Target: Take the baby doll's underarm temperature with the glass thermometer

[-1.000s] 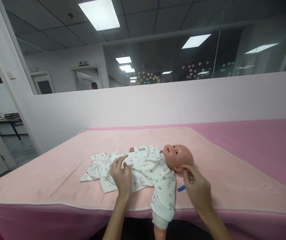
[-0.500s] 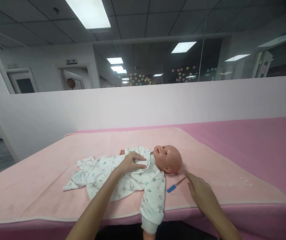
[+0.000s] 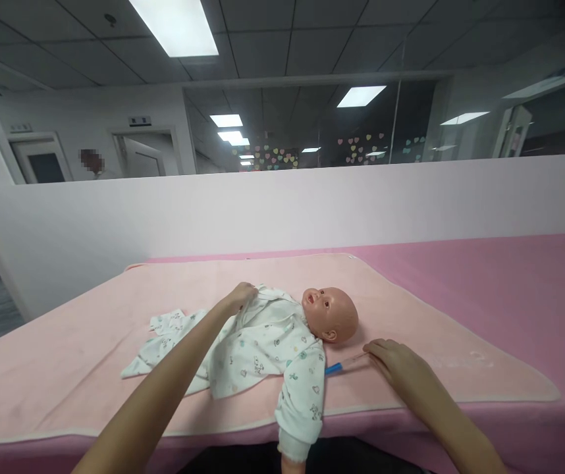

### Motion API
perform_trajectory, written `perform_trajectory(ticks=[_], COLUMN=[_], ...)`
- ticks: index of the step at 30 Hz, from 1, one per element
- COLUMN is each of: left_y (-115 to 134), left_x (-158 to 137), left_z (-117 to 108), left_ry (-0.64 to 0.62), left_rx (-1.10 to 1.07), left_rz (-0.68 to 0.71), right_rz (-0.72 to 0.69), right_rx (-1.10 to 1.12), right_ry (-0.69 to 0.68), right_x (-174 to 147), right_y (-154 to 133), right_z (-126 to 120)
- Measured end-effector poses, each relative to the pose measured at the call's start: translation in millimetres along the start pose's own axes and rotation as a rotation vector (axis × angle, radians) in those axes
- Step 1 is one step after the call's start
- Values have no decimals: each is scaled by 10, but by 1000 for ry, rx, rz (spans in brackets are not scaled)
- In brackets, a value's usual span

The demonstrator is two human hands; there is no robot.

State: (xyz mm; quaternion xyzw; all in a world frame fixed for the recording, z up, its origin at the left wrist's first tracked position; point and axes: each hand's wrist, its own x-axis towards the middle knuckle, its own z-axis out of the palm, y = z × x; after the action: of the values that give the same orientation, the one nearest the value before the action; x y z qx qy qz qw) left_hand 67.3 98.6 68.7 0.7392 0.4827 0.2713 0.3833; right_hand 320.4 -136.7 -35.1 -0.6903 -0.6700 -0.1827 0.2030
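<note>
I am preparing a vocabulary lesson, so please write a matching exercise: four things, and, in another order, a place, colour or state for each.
1. left hand
2. right hand
3. blanket
4. shirt

A. peach, under the doll
B. holding the blue-ended stick
C. white with small prints
D. at the shirt

Pairs: 1-D, 2-B, 3-A, 4-C

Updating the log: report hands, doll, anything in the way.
Left hand gripping patterned shirt. Right hand pinching blue-ended stick. Doll on its back on peach blanket. Possibly in the way: near sleeve, at stick's blue end.
</note>
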Motion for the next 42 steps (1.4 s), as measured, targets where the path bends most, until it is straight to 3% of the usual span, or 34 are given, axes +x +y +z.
perform_trajectory(ticks=[4,10,13,16,23,29,34,42], left_y=[137,355,371,358,439,441,385,321], left_x=[40,28,57,82,38,-51,-60,-19], left_z=[49,2,-87,-122,-92,-104,-105,-158], left_ry=[114,92,119,200,269,226,198,260], left_rx=[485,905,1112,1306,1373,1342,1313,1232], left_rz=[237,579,784,977,901,919,938,929], right_rz=[-18,-3,-22,-25,45,222,242,229], right_rx=[-4,21,37,-1,-68,59,96,118], right_ry=[47,90,165,145,-73,-99,-160,-265], right_x=[142,480,697,952,1454,1811,2003,1996], right_y=[-101,-302,-429,-635,-1134,-1362,-1374,-1247], right_z=[-307,-729,-804,-733,-374,-212,-173,-292])
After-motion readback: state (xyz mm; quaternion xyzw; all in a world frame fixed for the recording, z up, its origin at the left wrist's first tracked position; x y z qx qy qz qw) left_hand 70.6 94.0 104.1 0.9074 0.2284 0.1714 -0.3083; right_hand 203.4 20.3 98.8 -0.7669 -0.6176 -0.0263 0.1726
